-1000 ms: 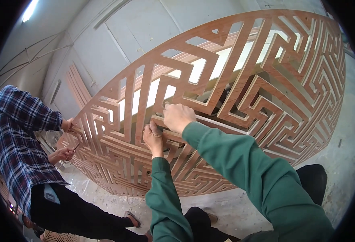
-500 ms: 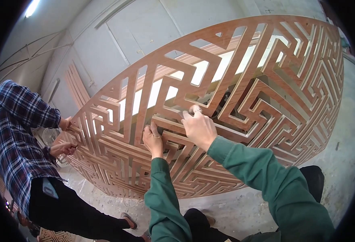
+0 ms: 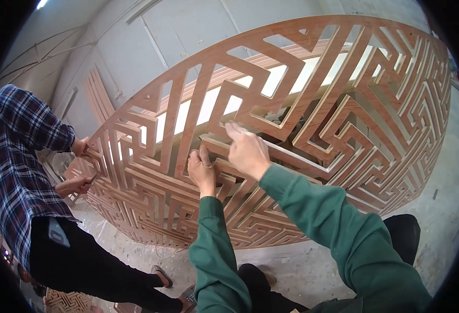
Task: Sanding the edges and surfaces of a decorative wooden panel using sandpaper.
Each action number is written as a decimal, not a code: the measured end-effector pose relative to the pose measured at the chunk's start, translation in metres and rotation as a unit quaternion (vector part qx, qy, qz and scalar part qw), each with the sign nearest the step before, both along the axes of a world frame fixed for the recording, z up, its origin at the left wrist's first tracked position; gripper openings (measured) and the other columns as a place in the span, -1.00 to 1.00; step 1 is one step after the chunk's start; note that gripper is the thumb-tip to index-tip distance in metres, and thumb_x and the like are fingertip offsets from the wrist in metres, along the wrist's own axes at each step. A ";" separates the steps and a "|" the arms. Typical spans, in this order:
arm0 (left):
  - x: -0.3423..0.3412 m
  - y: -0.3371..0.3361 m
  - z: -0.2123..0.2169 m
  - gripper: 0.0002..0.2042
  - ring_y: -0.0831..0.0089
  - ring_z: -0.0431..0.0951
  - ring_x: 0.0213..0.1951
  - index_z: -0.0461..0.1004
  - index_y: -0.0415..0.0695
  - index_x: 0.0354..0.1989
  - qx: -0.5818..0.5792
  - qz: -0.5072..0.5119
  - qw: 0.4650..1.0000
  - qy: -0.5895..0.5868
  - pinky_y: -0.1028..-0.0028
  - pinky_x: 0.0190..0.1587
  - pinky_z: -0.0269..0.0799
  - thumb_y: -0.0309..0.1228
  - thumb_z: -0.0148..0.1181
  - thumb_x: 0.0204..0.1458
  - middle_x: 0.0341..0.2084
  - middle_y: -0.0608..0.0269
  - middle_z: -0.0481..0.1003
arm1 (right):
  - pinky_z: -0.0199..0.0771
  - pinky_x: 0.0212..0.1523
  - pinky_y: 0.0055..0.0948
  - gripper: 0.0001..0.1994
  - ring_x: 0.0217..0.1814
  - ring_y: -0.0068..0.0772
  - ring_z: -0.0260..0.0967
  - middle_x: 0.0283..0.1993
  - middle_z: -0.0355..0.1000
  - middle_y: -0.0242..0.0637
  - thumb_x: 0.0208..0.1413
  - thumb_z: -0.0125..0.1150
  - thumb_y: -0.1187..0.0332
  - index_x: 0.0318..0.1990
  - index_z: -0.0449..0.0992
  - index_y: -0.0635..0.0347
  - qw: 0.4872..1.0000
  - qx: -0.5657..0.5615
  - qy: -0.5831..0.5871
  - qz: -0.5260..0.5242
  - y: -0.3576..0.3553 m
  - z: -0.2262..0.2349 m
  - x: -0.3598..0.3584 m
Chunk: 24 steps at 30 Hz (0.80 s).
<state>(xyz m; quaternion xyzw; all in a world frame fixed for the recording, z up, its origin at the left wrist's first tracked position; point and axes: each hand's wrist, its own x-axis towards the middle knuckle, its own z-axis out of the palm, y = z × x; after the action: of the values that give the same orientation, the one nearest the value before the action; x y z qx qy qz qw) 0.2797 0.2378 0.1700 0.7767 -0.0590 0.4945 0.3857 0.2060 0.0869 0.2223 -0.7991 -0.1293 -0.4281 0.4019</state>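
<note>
Before me is a large, curved-edged wooden lattice panel [image 3: 200,88], cut through with maze-like openings and pale on its cut edges. My left hand [image 3: 202,172] has its fingers curled in at the end of a lattice bar near the panel's middle. Whatever they hold is hidden. Just to its right, my right hand [image 3: 247,154] is closed over the same part of the lattice, thumb and fingers pinched at the edge of an opening. Any small thing between those fingertips is too small to tell.
A co-worker in a plaid shirt [image 3: 26,156] stands at the left, both hands at the panel's left end. Long wooden strips [image 3: 98,96] lean against the grey wall [image 3: 180,31]. A smaller cut lattice piece [image 3: 67,301] lies at the lower left on the speckled floor [image 3: 297,266].
My right hand has slid left along the lattice, closer to the left hand. My left hand has risen slightly, still closed. The view has shifted a little, and the co-worker's hands remain at the panel.
</note>
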 end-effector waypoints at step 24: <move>-0.001 -0.001 0.001 -0.47 0.01 0.42 -0.45 0.31 -0.19 -0.57 -0.009 0.012 1.000 0.013 0.15 -0.36 0.28 0.10 -0.09 0.13 -0.60 -0.03 0.40 | 0.47 -0.12 -0.12 -0.62 -0.09 -0.03 0.46 -0.05 0.47 -0.09 -0.05 -0.06 0.44 -0.01 0.44 0.18 0.996 -0.074 0.050 -0.023 -0.025 0.001 -0.016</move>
<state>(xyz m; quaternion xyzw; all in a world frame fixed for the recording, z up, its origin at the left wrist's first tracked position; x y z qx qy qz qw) 0.2785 0.2363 0.1715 0.7805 -0.0398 0.4892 0.3871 0.1900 0.0623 0.2237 -0.8497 -0.1218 -0.3865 0.3372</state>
